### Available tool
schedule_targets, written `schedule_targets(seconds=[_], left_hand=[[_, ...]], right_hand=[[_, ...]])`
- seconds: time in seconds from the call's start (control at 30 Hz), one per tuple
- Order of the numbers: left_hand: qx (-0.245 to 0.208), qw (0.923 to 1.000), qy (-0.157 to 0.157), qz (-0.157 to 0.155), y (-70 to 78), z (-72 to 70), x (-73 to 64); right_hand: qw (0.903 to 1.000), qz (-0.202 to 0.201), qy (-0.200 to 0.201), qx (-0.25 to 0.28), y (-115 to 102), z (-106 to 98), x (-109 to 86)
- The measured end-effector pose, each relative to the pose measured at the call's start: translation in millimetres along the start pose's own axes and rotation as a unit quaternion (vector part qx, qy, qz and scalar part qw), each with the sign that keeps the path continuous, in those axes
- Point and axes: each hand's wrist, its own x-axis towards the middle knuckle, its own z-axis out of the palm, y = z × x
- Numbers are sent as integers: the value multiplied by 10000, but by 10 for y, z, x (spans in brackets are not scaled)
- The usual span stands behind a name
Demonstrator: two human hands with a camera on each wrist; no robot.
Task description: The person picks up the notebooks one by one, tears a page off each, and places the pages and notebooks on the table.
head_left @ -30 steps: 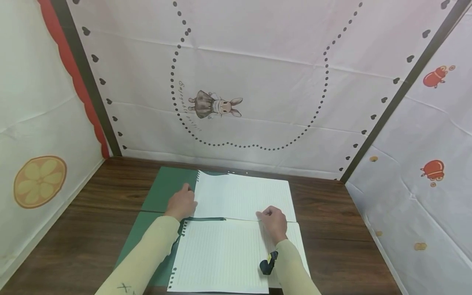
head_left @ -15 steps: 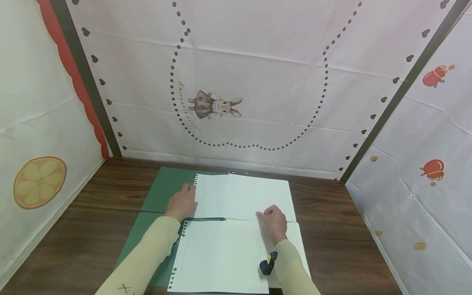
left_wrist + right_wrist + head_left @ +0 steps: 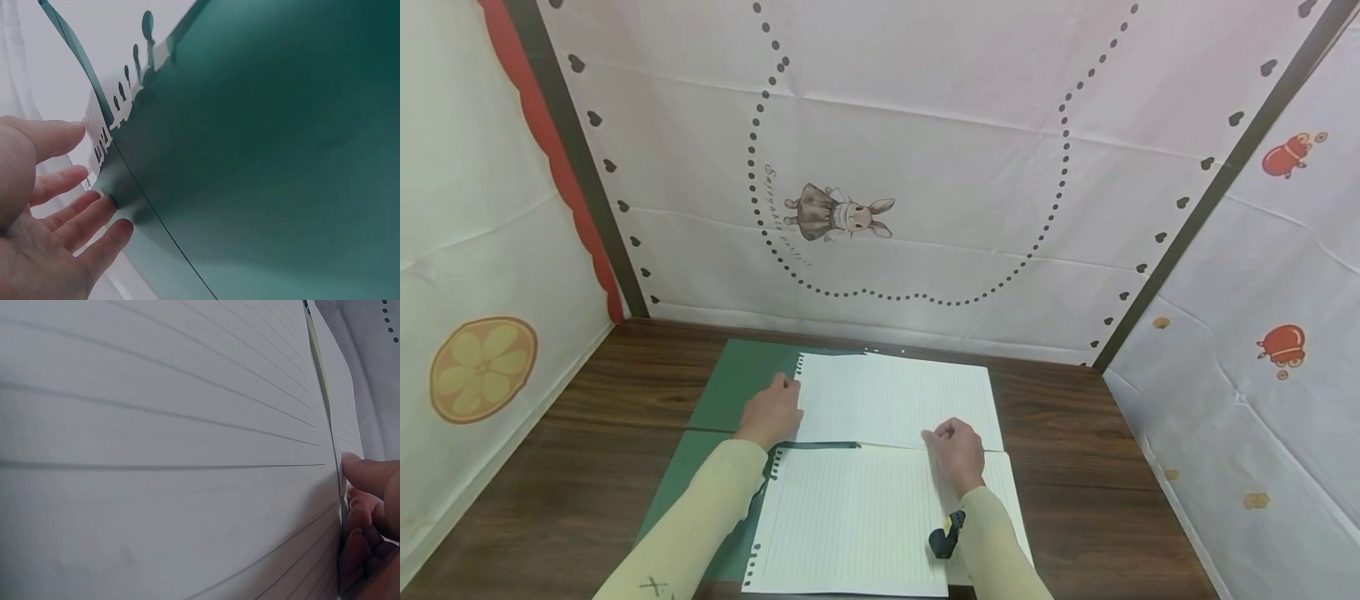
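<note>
Two white ruled sheets with punched left edges lie one beyond the other, the far sheet (image 3: pixel 831 396) and the near sheet (image 3: pixel 850 517). My left hand (image 3: pixel 771 410) is at the far sheet's left margin. In the left wrist view its thumb (image 3: pixel 59 139) and forefinger are beside the punched edge, with the other fingertips against the green sheet (image 3: pixel 250 144). My right hand (image 3: pixel 957 452) pinches at the lower edge of the far paper, near where the two meet. In the right wrist view its thumb (image 3: pixel 369 475) is extended and its other fingers are curled.
Green sheeting (image 3: pixel 718 467) extends left under the papers. Brown wood tabletop (image 3: pixel 1090 492) surrounds them on both sides. A black device (image 3: pixel 946 536) is on the right wrist. White printed cloth walls (image 3: pixel 925 208) stand behind and at the sides.
The far sheet's upper left corner, raised a second ago, has come down flat and shifted slightly left. Both hands have stayed almost in place.
</note>
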Motion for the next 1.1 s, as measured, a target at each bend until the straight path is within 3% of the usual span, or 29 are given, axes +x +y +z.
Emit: schedule_targets(seconds=[0.7, 0.93, 1.1], left_hand=[[-41, 9999, -89, -66, 11, 7, 19], [-245, 9996, -64, -101, -10, -22, 14], [-274, 9996, -68, -37, -34, -53, 4]], right_hand=[[9999, -19, -41, -122, -4, -28, -10], [9996, -62, -257, -77, 0, -80, 16], [9975, -210, -674, -15, -25, -149, 51]])
